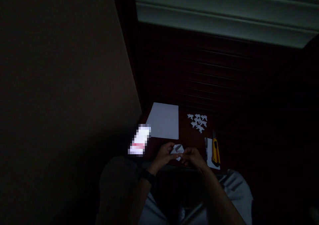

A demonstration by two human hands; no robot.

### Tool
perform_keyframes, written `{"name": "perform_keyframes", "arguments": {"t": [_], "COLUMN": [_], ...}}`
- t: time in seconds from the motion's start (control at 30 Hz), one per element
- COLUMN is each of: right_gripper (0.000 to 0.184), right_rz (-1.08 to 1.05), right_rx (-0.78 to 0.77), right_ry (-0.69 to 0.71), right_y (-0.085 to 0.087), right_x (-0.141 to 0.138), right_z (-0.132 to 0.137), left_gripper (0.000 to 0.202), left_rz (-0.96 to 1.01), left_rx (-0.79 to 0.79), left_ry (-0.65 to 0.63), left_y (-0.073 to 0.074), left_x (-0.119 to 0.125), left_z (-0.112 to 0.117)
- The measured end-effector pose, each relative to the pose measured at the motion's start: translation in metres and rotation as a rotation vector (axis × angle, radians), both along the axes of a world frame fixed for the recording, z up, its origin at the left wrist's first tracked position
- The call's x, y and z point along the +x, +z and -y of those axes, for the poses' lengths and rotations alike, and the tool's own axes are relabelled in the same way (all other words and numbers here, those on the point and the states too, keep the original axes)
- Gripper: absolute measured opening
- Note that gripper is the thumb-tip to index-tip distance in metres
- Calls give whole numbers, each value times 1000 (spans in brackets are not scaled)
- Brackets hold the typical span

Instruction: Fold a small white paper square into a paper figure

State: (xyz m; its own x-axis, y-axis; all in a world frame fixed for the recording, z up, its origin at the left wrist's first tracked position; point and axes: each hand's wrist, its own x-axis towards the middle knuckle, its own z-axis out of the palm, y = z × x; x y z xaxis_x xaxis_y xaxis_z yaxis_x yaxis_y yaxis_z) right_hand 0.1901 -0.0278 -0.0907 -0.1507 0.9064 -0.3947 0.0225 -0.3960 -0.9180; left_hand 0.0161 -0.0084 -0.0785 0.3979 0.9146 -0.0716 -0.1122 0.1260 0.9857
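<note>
In a dim room, my left hand [163, 154] and my right hand [192, 157] meet over the near edge of a dark wooden table [189, 137]. Both pinch a small folded piece of white paper [177, 149] held between them, fingers closed on its edges. A dark watch sits on my left wrist. Beyond the hands lies a blank white sheet [164, 120]. A cluster of several small folded paper figures [198, 121] rests further back to the right.
A yellow utility knife [215, 150] lies on a strip of white paper [208, 152] right of my hands. A lit phone screen [140, 140] glows at the left. A wall stands left, dark wood panelling behind, my knees below.
</note>
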Motion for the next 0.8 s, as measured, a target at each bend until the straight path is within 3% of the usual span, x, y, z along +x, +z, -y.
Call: {"name": "perform_keyframes", "arguments": {"t": [0.3, 0.43, 0.6, 0.8], "right_gripper": [33, 27, 45, 46], "right_rz": [33, -32, -66, -106], "right_rx": [123, 141, 159, 159], "right_ry": [-221, -180, -104, -74], "right_y": [-3, 0, 11, 8], "right_x": [-11, -11, -7, -4], "right_z": [4, 3, -1, -4], "left_gripper": [65, 64, 62, 71], "left_rz": [89, 56, -26, -44], "left_rx": [-103, -97, -80, -134], "left_ry": [-25, -31, -67, -134], "left_y": [-3, -6, -8, -10], "left_x": [4, 3, 1, 0], "left_z": [-3, -2, -1, -1]}}
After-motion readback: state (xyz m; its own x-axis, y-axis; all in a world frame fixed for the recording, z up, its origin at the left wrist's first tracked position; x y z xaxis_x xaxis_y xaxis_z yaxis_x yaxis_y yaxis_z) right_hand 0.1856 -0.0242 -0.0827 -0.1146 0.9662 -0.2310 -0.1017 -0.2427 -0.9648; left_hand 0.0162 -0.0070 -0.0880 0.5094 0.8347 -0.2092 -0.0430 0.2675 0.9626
